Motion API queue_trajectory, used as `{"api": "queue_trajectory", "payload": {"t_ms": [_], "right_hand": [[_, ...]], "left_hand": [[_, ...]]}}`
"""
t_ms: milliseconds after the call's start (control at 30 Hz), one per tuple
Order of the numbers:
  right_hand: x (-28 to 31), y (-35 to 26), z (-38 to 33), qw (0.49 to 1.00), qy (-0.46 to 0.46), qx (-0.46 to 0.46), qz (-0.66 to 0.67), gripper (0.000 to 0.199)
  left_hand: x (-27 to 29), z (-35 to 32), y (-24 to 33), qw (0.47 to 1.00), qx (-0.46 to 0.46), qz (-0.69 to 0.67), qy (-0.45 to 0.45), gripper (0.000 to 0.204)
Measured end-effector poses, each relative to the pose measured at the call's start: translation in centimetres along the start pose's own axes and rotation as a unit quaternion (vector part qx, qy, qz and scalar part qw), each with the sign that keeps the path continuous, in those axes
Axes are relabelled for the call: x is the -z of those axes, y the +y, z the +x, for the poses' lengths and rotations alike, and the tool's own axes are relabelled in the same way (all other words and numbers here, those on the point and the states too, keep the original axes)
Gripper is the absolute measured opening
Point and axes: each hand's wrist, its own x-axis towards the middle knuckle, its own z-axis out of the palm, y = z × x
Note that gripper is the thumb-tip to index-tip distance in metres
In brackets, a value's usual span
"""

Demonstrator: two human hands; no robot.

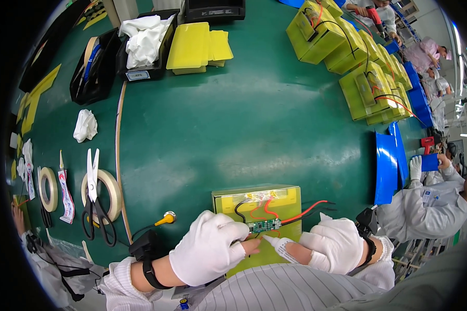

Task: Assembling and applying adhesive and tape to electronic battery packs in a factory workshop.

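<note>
A yellow-wrapped battery pack (228, 205) lies in front of me at the table's near edge. On it is a small green circuit board (264, 225) with red and black wires. My left hand (208, 248), in a white glove with bare fingertips, is closed at the left end of the board, thumb just below it. Its exact grip is partly hidden by the fingers. My right hand (329, 244), gloved likewise, is closed around a white glue tube (281, 248). The tube's nozzle points left, close to the board's lower edge.
Scissors (92, 194) and a tape roll (111, 194) lie left, near another glue tube (66, 197). Black bins (140, 72) and yellow sheets (189, 46) are at the back. Wired yellow packs (316, 39) and blue sheets (385, 166) stand right. Other people work nearby.
</note>
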Motion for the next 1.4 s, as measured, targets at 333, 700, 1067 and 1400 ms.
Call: {"api": "queue_trajectory", "payload": {"t_ms": [333, 700, 1067, 1400], "right_hand": [[-0.8, 0.1, -0.5, 0.999, 0.043, -0.017, -0.006, 0.039], [-0.5, 0.1, -0.5, 0.999, 0.048, -0.002, 0.011, 0.045], [-0.2, 0.1, 0.0, 0.999, 0.036, 0.0, -0.008, 0.038], [0.6, -0.1, 0.8, 0.999, 0.028, -0.024, -0.028, 0.019]], "left_hand": [[0.0, 0.0, -0.1, 1.0, -0.003, -0.001, -0.008, 0.02], [0.2, 0.1, 0.0, 1.0, 0.0, -0.001, -0.014, 0.02], [0.1, 0.1, 0.0, 1.0, 0.002, 0.0, -0.004, 0.021], [0.0, -0.1, 0.1, 1.0, 0.006, 0.006, 0.002, 0.02]]}}
